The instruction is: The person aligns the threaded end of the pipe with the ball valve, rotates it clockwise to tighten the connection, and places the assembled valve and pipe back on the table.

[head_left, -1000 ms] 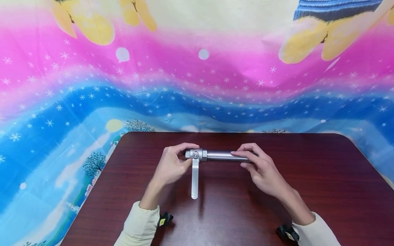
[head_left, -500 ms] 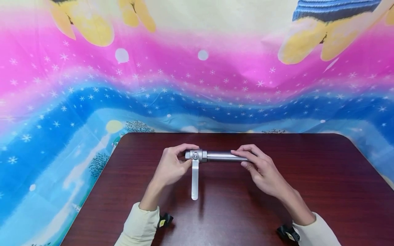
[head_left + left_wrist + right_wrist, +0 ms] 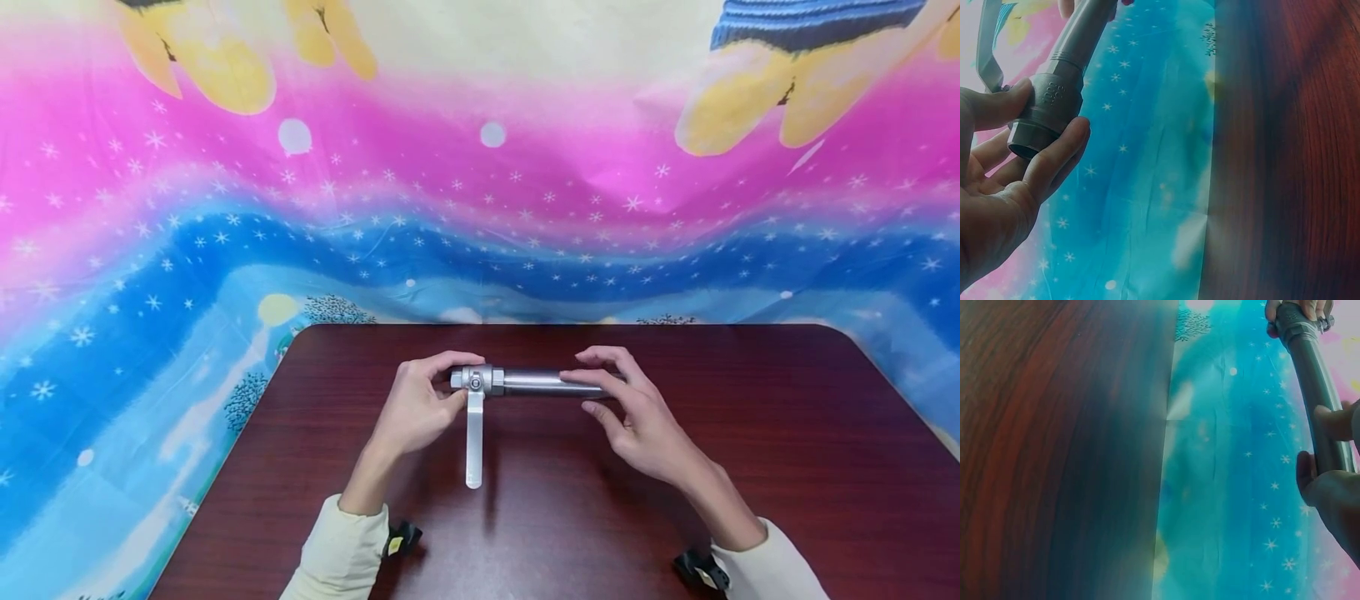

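My left hand (image 3: 417,404) grips a steel ball valve (image 3: 480,379) at its left end, thumb below and fingers above in the head view. The valve's flat lever handle (image 3: 475,442) points toward me. A smooth metal pipe (image 3: 540,382) runs right from the valve's hex end, held roughly level above the table. Around its far end, my right hand (image 3: 641,417) has its fingers spread loosely, the index lying along the top and the thumb just under the lower edge. In the left wrist view, the valve's open bore (image 3: 1022,150) faces the camera.
The dark red wooden table (image 3: 570,517) has rounded far corners. A printed curtain (image 3: 480,208) in pink and blue hangs right behind it and along the left side. Black wrist cameras (image 3: 402,537) sit by both cuffs.
The right thumb has come away from the pipe's underside, and a finger behind has lifted, so that hand is looser. The left hand and valve stay nearly in place.
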Available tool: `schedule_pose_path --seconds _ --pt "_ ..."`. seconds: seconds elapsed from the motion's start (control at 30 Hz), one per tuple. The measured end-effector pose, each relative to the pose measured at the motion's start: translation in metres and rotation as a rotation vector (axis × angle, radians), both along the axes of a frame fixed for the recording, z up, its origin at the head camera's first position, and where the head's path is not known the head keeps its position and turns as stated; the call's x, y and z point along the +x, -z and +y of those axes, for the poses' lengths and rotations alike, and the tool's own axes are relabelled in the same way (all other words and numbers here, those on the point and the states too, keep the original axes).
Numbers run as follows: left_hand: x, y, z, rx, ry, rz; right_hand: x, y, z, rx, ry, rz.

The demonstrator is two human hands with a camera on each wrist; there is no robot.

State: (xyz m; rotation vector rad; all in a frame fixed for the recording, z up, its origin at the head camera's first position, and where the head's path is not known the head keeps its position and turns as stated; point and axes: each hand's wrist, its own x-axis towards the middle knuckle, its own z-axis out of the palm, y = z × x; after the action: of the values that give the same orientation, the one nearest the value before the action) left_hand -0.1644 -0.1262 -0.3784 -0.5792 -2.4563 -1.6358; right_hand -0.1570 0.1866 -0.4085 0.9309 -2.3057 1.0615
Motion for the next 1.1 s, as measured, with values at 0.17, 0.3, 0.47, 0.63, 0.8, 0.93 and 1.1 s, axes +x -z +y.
schedule_pose_path --seconds 0.17,0.3,0.47,0.63,0.8,0.93,1.1 --pt "0.0003 -0.0003 0.0004 0.005 0.004 0.003 -0.0010 0.0013 0.0002 -0.057 -0.022 0.073" --pt "0.0007 -0.0001 0.0009 0.011 0.008 -0.001 -0.0003 0.0011 0.0001 -0.069 -0.028 0.067" --pt "0.0011 0.0001 0.0010 0.013 0.011 -0.006 0.0006 -0.0006 0.0000 -0.076 -0.027 0.020" --pt "0.0010 0.0000 0.0004 0.011 0.006 -0.003 -0.0004 -0.0012 0.0001 -0.073 -0.032 0.009" --pt "0.0008 0.0002 -0.0005 0.008 0.003 -0.004 -0.0018 -0.0008 0.0004 -0.060 -0.027 0.012" --pt "0.0006 0.0005 -0.0005 0.006 0.001 -0.005 -0.0021 -0.0001 0.0008 -0.056 -0.028 0.007" --pt "0.0007 0.0005 -0.0003 0.006 -0.003 -0.007 -0.0020 -0.0002 0.0015 -0.032 -0.025 0.010"
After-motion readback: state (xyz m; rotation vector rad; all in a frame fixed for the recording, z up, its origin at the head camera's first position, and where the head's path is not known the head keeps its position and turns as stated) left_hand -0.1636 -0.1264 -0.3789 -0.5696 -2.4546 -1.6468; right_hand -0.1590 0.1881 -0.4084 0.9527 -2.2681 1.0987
